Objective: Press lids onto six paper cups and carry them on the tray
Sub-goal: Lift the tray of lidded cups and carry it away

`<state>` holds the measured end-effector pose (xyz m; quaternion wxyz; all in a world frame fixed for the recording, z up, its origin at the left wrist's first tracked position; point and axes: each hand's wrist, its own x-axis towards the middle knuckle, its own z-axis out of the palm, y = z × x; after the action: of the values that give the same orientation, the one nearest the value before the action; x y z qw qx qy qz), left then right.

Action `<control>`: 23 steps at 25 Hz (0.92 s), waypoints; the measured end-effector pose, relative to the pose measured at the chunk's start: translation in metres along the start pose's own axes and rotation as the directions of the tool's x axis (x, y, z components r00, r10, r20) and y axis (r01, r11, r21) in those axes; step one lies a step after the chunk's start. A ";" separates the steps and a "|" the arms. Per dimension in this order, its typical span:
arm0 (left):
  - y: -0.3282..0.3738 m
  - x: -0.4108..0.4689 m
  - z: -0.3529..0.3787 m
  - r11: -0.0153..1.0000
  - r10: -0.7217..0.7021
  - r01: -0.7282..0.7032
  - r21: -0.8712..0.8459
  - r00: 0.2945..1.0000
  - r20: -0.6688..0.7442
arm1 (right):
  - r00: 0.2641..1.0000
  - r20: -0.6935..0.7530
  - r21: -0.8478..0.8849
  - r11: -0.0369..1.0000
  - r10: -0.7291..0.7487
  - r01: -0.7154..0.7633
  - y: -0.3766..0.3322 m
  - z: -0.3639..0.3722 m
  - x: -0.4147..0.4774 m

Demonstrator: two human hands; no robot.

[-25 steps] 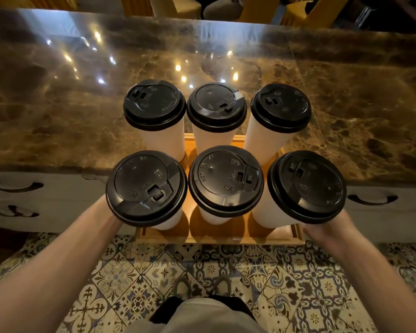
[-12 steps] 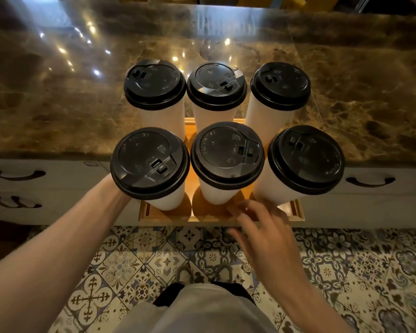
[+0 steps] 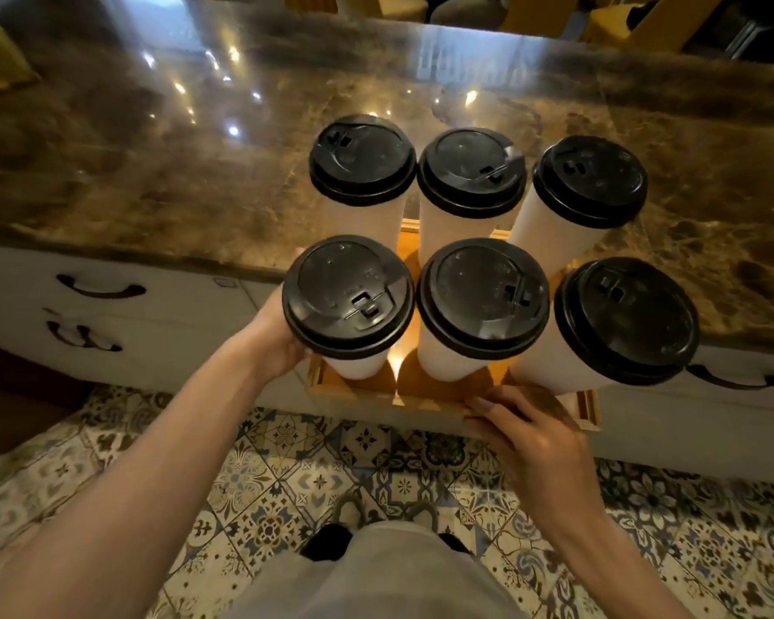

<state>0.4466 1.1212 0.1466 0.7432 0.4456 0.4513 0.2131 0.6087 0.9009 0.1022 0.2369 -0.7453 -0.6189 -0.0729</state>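
Six white paper cups with black lids stand in two rows on a wooden tray. Back row lids: left, middle, right. Front row lids: left, middle, right. The tray juts out past the counter's front edge. My left hand grips the tray's left side, mostly hidden behind the front-left cup. My right hand holds the tray's near rim towards the right, fingers laid over the wood, thumb hidden.
The brown marble counter stretches wide behind the tray. Below its edge are white drawers with dark handles. Patterned floor tiles and my shoes lie underneath. Yellow chairs stand beyond the counter.
My right hand left the tray's right end, reached round and now sits on the near rim. The tray with its cups has shifted right in view; my left hand kept its hold.
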 end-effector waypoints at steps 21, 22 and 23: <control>-0.094 -0.053 0.036 -0.098 0.572 -0.557 0.825 0.647 0.504 | 1.000 -0.004 0.068 0.998 -0.002 0.003 0.002 0.001 0.001; -0.094 -0.052 0.036 -0.078 0.574 -0.563 0.823 0.649 0.499 | 1.000 -0.003 0.070 0.998 0.002 -0.002 0.003 0.002 0.000; -0.093 -0.051 0.038 -0.057 0.571 -0.567 0.822 0.657 0.492 | 1.000 -0.004 0.070 0.998 0.004 -0.004 0.004 0.002 0.001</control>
<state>0.4460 1.0192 0.0985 0.1552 0.9365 0.2540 0.1856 0.6127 0.9018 0.0993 0.2642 -0.7378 -0.6190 -0.0522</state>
